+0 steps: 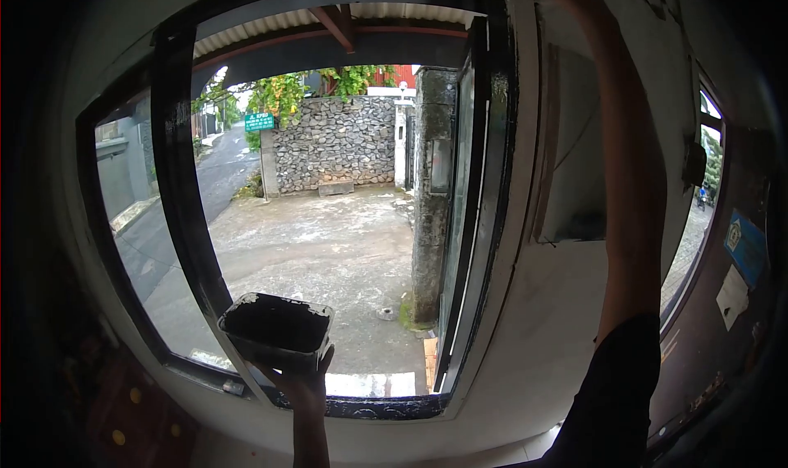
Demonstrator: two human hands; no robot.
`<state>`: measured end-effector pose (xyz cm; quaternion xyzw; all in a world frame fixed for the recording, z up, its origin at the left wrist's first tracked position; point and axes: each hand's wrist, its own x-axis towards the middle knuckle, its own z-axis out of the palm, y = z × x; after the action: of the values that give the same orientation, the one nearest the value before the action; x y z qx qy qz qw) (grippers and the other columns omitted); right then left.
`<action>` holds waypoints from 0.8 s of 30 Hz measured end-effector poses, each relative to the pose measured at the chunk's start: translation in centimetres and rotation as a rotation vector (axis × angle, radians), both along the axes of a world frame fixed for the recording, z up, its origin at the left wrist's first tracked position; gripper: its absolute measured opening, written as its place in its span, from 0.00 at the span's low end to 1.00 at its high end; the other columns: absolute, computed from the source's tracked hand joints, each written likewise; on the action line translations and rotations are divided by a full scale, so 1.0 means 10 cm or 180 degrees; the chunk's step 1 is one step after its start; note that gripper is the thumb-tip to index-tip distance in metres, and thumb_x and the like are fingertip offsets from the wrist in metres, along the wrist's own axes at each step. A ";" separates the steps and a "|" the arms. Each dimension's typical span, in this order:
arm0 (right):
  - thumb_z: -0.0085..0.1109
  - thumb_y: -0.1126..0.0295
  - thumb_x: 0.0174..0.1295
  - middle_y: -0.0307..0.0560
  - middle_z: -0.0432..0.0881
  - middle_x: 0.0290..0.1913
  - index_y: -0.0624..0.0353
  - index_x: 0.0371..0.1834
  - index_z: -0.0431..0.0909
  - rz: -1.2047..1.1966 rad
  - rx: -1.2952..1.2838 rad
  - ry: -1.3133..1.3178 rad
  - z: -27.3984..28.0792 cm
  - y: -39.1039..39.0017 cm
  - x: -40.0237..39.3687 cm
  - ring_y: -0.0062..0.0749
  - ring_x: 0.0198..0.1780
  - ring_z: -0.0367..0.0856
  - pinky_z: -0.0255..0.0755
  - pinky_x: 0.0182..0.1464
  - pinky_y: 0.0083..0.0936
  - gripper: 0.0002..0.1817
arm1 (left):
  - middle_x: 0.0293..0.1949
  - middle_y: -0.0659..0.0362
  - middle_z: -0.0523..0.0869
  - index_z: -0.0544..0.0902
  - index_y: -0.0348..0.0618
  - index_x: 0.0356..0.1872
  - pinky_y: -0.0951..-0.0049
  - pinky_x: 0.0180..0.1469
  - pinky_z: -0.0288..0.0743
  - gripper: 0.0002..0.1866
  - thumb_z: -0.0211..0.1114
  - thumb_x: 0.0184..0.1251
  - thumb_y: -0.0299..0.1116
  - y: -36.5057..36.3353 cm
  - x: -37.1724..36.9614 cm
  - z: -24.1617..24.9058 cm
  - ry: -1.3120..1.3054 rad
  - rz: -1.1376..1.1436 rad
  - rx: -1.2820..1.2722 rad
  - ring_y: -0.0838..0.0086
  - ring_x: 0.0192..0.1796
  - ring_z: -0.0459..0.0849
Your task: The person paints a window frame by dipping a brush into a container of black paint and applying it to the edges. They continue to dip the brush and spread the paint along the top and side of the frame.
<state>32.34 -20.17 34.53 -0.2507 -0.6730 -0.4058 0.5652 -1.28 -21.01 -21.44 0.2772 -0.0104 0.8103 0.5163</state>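
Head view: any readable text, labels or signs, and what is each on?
None can be read.
Green street sign beside the grey stone wall: white lettering, too small to read.
Blue sticker on the dark door at right: print blurred.
White paper label below it: nothing readable.
Black plastic paint tub in the left hand: no label visible.

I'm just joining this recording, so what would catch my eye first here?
The big black-framed window fills the view, looking out on a wet street and a stone wall. Low at centre, the left hand holds up a tub of black paint. The right arm reaches up past the top edge.
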 end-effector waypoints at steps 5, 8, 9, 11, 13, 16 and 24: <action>0.67 0.69 0.52 0.49 0.85 0.26 0.61 0.30 0.84 0.0407 0.0334 -0.0419 0.13 0.16 -0.06 0.28 0.27 0.83 0.76 0.32 0.28 0.07 | 0.76 0.60 0.54 0.46 0.68 0.76 0.38 0.68 0.57 0.46 0.31 0.60 0.80 -0.13 0.20 0.30 0.0498 0.0761 -0.0705 0.59 0.75 0.58; 0.66 0.69 0.52 0.48 0.85 0.26 0.61 0.30 0.83 0.0639 -0.0238 -0.0125 0.10 0.14 0.16 0.28 0.27 0.83 0.76 0.31 0.27 0.07 | 0.76 0.60 0.53 0.45 0.69 0.77 0.38 0.68 0.57 0.46 0.31 0.60 0.79 -0.13 0.17 0.28 0.0308 0.0609 -0.0613 0.59 0.75 0.58; 0.67 0.70 0.52 0.47 0.85 0.26 0.61 0.30 0.82 0.0188 -0.0206 -0.0161 0.09 0.03 0.19 0.28 0.27 0.83 0.77 0.32 0.27 0.07 | 0.76 0.60 0.53 0.45 0.69 0.77 0.39 0.67 0.58 0.46 0.31 0.60 0.79 -0.13 0.17 0.28 0.0244 0.0530 -0.0612 0.59 0.75 0.58; 0.67 0.70 0.52 0.47 0.85 0.27 0.62 0.31 0.82 0.0217 -0.0112 0.0057 0.05 -0.05 0.12 0.28 0.28 0.83 0.77 0.32 0.27 0.07 | 0.76 0.60 0.53 0.45 0.69 0.77 0.39 0.67 0.58 0.46 0.30 0.61 0.79 -0.20 0.19 0.33 0.0363 0.0707 -0.0781 0.59 0.75 0.59; 0.68 0.67 0.52 0.46 0.85 0.28 0.61 0.33 0.82 0.0631 0.0215 -0.0134 0.12 0.05 0.17 0.28 0.30 0.83 0.76 0.34 0.27 0.10 | 0.76 0.60 0.53 0.44 0.69 0.77 0.39 0.67 0.59 0.46 0.30 0.61 0.79 -0.22 0.22 0.37 0.0471 0.0852 -0.0962 0.59 0.75 0.59; 0.69 0.66 0.52 0.45 0.85 0.28 0.61 0.32 0.82 0.0433 0.0125 -0.0147 0.21 0.17 0.18 0.27 0.31 0.82 0.76 0.35 0.28 0.11 | 0.76 0.59 0.54 0.44 0.69 0.77 0.39 0.66 0.60 0.45 0.30 0.61 0.79 -0.19 0.21 0.37 0.0403 0.1100 -0.1129 0.59 0.75 0.59; 0.68 0.69 0.52 0.41 0.83 0.25 0.59 0.27 0.80 0.0754 0.0207 -0.0244 0.21 0.06 0.23 0.26 0.27 0.80 0.75 0.32 0.27 0.07 | 0.77 0.61 0.52 0.45 0.69 0.76 0.37 0.66 0.59 0.45 0.30 0.61 0.79 -0.21 0.21 0.38 0.0646 0.1073 -0.1046 0.59 0.75 0.58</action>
<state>34.69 -19.54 36.66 -0.1353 -0.7056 -0.3671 0.5909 0.78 -23.07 -17.63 0.2673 0.2197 0.8437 0.4104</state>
